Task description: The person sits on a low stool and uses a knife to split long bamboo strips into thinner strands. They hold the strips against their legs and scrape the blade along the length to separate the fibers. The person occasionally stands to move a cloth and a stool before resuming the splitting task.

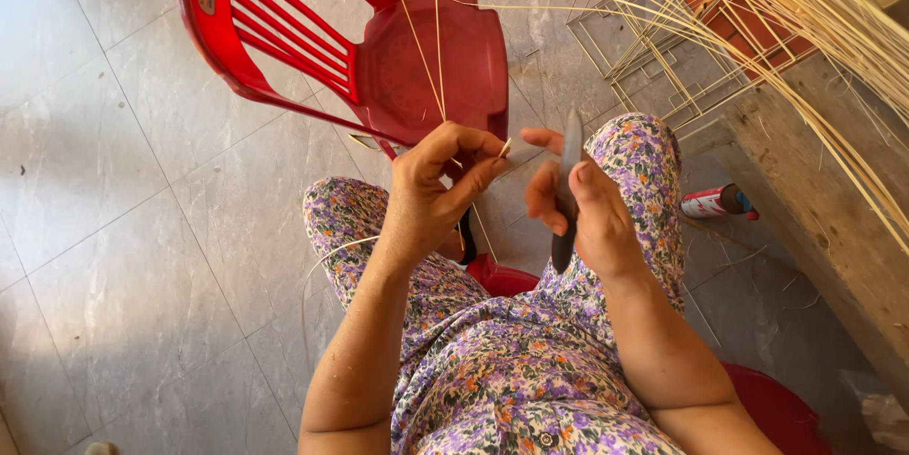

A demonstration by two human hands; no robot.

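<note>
My left hand [437,188] pinches thin pale cane strips [423,48] that rise up and away over the red chair. My right hand [579,209] grips a dark knife [571,157], blade pointing up, close to the strip ends held by the left fingers. Both hands sit above my lap, which is covered by a purple floral dress [511,360].
A red plastic chair [379,48] lies tipped on the grey tiled floor ahead. A bundle of long cane strips [814,29] fans over a wooden bench [833,218] at right. A small red and white can [715,201] lies on the floor. Wire frames [644,48] lean nearby.
</note>
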